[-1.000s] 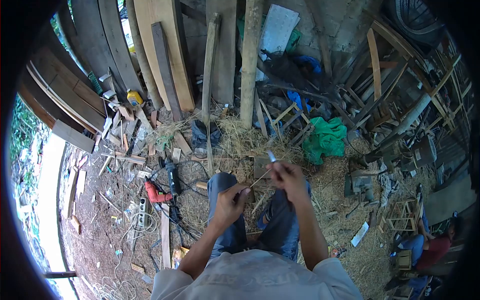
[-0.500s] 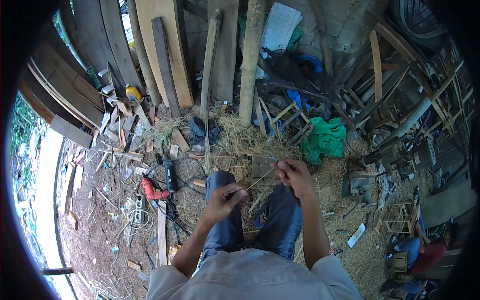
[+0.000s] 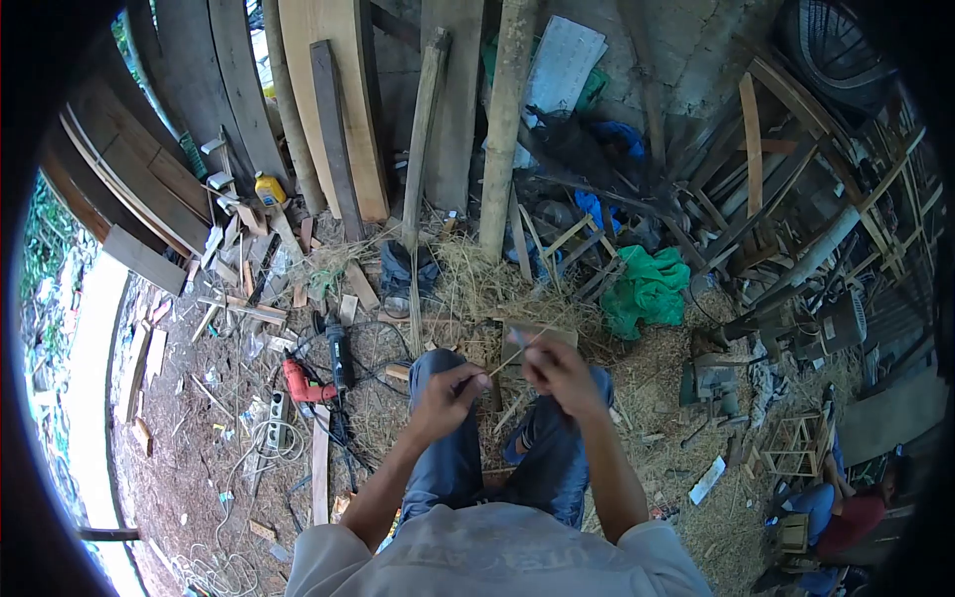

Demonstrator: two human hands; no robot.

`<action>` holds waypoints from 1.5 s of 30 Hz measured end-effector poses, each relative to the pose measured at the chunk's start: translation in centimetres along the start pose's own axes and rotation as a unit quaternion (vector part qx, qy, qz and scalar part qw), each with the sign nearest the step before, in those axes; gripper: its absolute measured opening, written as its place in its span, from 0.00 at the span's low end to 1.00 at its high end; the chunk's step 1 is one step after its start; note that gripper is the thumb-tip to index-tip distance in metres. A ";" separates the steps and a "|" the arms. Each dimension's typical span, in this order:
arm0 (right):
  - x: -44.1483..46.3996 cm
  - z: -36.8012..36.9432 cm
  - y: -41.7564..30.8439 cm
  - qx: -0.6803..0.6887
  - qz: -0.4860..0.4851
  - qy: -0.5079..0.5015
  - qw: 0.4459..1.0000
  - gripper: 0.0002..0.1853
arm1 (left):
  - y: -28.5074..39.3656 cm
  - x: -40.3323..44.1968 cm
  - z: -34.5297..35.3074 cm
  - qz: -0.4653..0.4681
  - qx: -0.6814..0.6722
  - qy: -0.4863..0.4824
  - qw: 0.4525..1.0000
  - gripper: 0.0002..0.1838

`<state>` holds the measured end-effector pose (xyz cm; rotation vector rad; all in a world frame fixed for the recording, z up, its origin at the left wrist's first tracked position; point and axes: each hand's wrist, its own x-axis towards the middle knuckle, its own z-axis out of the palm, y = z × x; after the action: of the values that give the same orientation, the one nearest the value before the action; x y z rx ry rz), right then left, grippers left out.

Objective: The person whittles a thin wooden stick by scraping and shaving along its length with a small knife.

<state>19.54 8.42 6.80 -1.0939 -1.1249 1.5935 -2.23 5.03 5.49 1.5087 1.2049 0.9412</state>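
Note:
Above my left knee, my left hand (image 3: 451, 400) is closed, pinching a thin pale strip (image 3: 505, 364) between thumb and finger. The strip slants up and right toward my right hand (image 3: 560, 375), which is closed around a small tool with a pale blade (image 3: 518, 339). The blade lies close to the strip's upper part; whether they touch is hard to tell. Motion blurs the right hand, and its fingers hide the tool's handle. Below the hands are my legs in dark trousers, and a flat wooden block (image 3: 542, 343) lies on the ground just beyond.
A red drill (image 3: 306, 383) and a dark grinder (image 3: 339, 356) lie left of my legs with cables and a power strip (image 3: 277, 423). Boards and poles lean at the back. Green cloth (image 3: 645, 289) lies right. A seated person (image 3: 856, 512) is at lower right.
My right hand has moved away from the upper end of the strip, down and to the left, with the blade turned more leftward. My left hand has stayed nearly in place, still pinching the strip.

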 end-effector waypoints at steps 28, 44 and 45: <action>0.2 2.3 1.9 0.009 0.070 0.012 0.997 0.13 | 0.2 0.4 1.3 0.078 0.107 0.061 0.989 0.05; 0.4 1.0 0.0 -0.004 0.066 -0.024 0.998 0.15 | 1.9 0.1 1.4 0.164 0.148 0.099 0.970 0.05; 0.7 -0.1 -0.3 -0.005 0.067 -0.027 0.997 0.15 | 1.8 -0.1 1.3 0.163 0.150 0.094 0.971 0.05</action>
<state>19.46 9.20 6.93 -1.1595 -1.1145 1.7325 -0.61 4.59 6.95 1.9351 1.3010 1.1786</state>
